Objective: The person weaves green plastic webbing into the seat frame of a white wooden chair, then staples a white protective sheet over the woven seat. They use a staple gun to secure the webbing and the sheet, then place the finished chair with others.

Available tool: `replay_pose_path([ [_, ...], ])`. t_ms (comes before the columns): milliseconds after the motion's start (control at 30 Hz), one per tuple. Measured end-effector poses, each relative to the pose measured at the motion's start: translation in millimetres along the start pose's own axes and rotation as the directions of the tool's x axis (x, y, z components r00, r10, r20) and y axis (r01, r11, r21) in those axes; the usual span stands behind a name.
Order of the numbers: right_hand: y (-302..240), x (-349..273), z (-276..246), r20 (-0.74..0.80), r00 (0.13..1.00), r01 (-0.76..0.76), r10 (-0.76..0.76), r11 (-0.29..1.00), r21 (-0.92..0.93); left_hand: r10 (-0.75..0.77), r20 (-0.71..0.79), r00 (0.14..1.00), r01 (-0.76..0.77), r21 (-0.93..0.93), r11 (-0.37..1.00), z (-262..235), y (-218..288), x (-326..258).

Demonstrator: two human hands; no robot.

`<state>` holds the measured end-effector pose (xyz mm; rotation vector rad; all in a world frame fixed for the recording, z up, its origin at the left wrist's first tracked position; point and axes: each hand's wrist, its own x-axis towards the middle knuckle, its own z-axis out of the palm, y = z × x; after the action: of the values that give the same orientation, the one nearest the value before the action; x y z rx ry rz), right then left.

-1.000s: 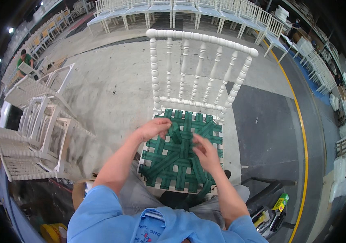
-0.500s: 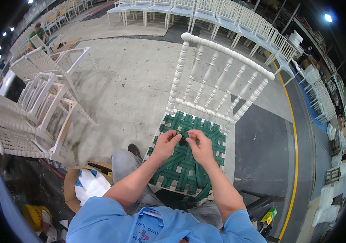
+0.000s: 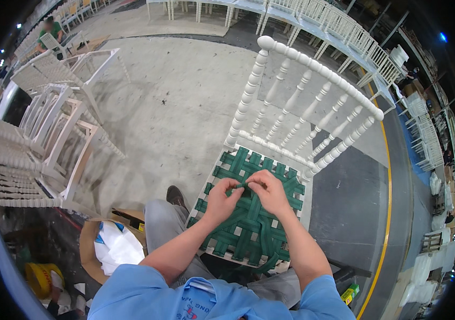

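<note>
Both hands have come together: my left hand point(image 3: 223, 200) and right hand point(image 3: 267, 191), fingertips nearly closed, pinch green webbing point(image 3: 252, 212) on the white chair point(image 3: 274, 146) at one o'clock; I'd keep it flat.

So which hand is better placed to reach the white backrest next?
Probably the right hand: it looks nearer the backrest than the left hand, though both are at the green webbing.

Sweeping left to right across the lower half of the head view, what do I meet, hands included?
Yellow container → brown cardboard box → left hand → right hand → green-and-yellow package → yellow floor line.
</note>
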<state>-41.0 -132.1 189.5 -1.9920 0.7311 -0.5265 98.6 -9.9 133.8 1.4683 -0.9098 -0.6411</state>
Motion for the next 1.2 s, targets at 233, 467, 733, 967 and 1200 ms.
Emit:
replay_pose_path([
  [233, 111.8, 98.4, 42.3, -0.052, 0.97, -0.241, 0.236, 0.953, -0.182, -0.454, -0.125, 0.882, 0.458, 0.001, 0.889, 34.7, -66.5, 55.6],
  [467, 147.9, 138.9, 62.9, -0.261, 0.943, -0.283, 0.208, 0.913, -0.294, 0.164, -0.116, 0.98, -0.063, 0.599, 0.799, 33.7, -103.4, 86.9],
  [733, 148.4, 144.8, 68.3, -0.262, 0.937, -0.306, 0.232, 0.907, -0.29, 0.166, 0.081, 0.983, -0.172, 0.732, 0.659, 36.7, -113.8, 82.1],
  [967, 142.3, 123.4, 36.9, -0.325, 0.933, -0.222, 0.157, 0.959, -0.175, 0.136, 0.143, 0.98, -0.197, 0.732, 0.652, 45.7, -105.3, 89.2],
  [1200, 139.1, -118.4, -65.2, -0.631, 0.67, -0.327, 0.392, 0.918, 0.223, 0.184, 0.148, 0.972, -0.23, 0.77, 0.596, 46.9, -123.0, 93.8],
])
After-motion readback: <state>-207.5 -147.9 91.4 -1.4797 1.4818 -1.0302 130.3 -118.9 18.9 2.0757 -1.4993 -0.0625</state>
